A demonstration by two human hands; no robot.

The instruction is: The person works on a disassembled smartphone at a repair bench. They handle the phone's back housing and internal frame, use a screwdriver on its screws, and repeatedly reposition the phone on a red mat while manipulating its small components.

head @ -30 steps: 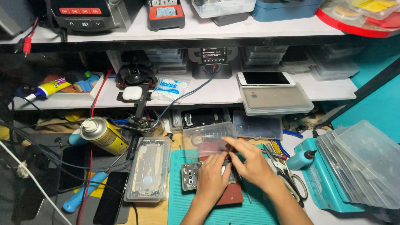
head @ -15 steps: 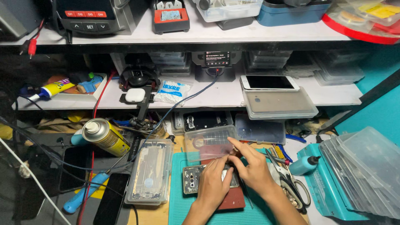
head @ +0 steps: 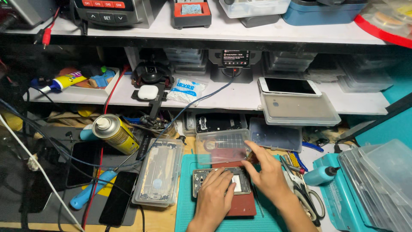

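the opened phone frame (head: 221, 180) lies flat on a dark red pad (head: 240, 206), which sits on the teal work mat (head: 189, 215) near the front of the bench. the left hand (head: 214, 199) rests palm-down on the frame's lower edge, fingers loosely curled over it and pinning it in place rather than gripping. the right hand (head: 268, 174) reaches up past the frame's right end — its fingers pinch the near right corner of a clear plastic tray (head: 223, 146) that stands just behind the pad; whether it holds a small part as well i cannot tell.

the frame looks light, thin and stiff, with exposed innards that would be fragile, so it is best held by its outer metal rim, not the middle. the tray looks lighter still, slightly flexible and slick; a pinch at a corner or along a wall seems the safe hold. scissors (head: 307, 197) and a small blue bottle (head: 319, 176) lie just right of the mat.
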